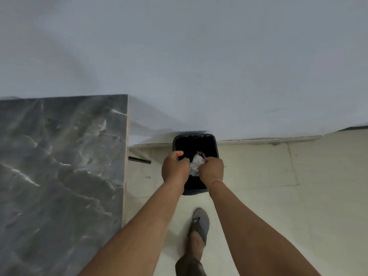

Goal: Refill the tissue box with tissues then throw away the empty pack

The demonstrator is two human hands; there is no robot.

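A black bin stands on the floor against the wall, open at the top. Above its mouth, my left hand and my right hand are held close together, both closed on a crumpled clear plastic pack with a bit of red and dark print at its upper end. The pack sits between the two hands, right over the bin's dark inside. The tissue box is not in view.
A grey marble table top fills the left side, its corner close to the bin. A pale wall rises behind. The floor is light tile. My foot in a grey slipper stands just before the bin.
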